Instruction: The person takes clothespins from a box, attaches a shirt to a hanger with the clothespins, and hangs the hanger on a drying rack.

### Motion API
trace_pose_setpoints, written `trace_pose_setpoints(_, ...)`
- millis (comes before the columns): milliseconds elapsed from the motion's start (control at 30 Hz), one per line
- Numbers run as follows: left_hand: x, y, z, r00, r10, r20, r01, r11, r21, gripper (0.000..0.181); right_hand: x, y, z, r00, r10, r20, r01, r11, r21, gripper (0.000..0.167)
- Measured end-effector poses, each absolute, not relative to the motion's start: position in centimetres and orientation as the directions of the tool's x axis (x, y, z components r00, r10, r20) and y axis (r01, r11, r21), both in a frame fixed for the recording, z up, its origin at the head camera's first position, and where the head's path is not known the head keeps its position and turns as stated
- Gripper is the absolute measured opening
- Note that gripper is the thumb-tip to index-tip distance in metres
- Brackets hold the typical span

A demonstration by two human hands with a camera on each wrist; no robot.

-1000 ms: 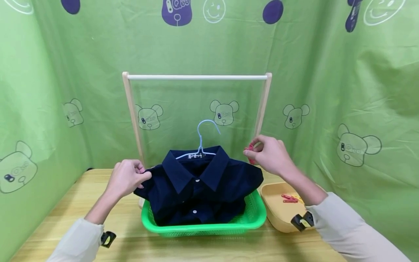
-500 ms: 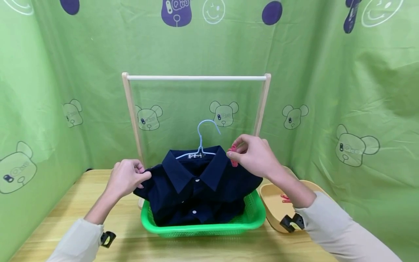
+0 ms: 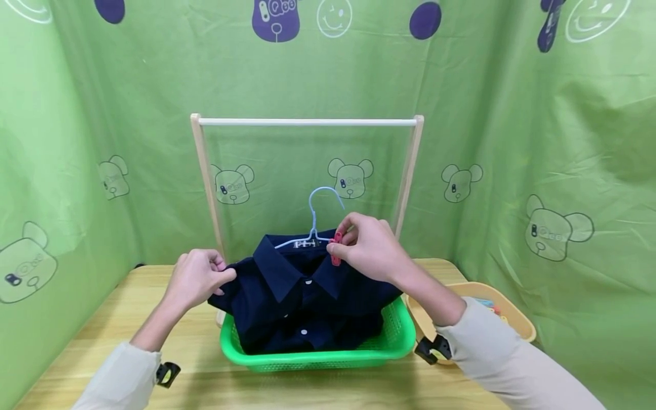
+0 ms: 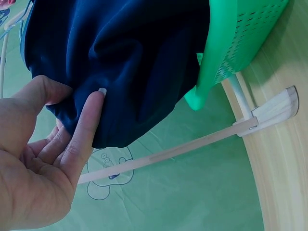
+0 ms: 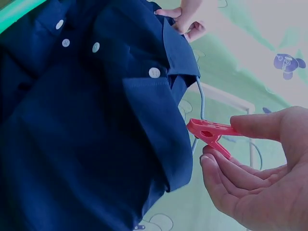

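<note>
A dark navy shirt point(image 3: 307, 302) with white buttons hangs on a pale blue wire hanger point(image 3: 314, 219), its lower part heaped in a green basket point(image 3: 318, 359). My left hand point(image 3: 197, 282) pinches the shirt's left-side sleeve between thumb and fingers, as the left wrist view shows with the cloth point(image 4: 120, 72) bunched there. A red clothespin point(image 5: 211, 134) is pinched between the thumb and fingers of my right hand point(image 3: 374, 247). In the right wrist view its tip is at the edge of the collar point(image 5: 161, 134); whether it grips the cloth I cannot tell.
Behind the basket stands a wooden rack with a white rail point(image 3: 307, 122). To the right, partly under my right forearm, a yellow-orange tray point(image 3: 525, 327) holds several coloured clothespins. Green printed curtains point(image 3: 564, 171) enclose the wooden table point(image 3: 102, 336).
My right hand has moved left with the red clothespin, from beside the shirt's shoulder to its collar. The left hand keeps its hold on the sleeve.
</note>
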State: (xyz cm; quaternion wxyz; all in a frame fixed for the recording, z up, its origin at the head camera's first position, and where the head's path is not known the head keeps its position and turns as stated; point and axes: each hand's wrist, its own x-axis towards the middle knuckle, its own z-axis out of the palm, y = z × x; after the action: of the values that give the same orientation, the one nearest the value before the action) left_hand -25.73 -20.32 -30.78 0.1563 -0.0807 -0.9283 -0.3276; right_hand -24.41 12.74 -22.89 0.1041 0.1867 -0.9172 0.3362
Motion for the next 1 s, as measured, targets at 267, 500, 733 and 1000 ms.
trace_pose_setpoints(267, -25.7, -20.3, -30.7, -0.940, 0.047, 0.337, 0.248, 0.772, 0.586, 0.013, -24.4, 11.3, -23.2, -0.908, -0.294, 0.298, -0.417, 0.686, -0.596, 0.025)
trace_pose_setpoints(500, -25.7, -20.2, -30.7, -0.939, 0.044, 0.341, 0.248, 0.774, 0.582, 0.013, -24.4, 10.2, -23.5, -0.894, -0.335, 0.299, -0.448, 0.634, -0.630, 0.020)
trace_pose_setpoints(733, -25.7, -20.3, -30.7, -0.939, 0.040, 0.341, 0.244, 0.778, 0.579, 0.014, -24.4, 9.1, -23.6, -0.854, -0.394, 0.339, -0.518, 0.580, -0.629, 0.016)
trace_pose_setpoints(1000, -25.7, -20.2, -30.8, -0.935, 0.042, 0.353, 0.252, 0.779, 0.574, 0.014, -24.4, 7.6, -23.8, -0.836, -0.432, 0.337, -0.543, 0.573, -0.613, 0.017)
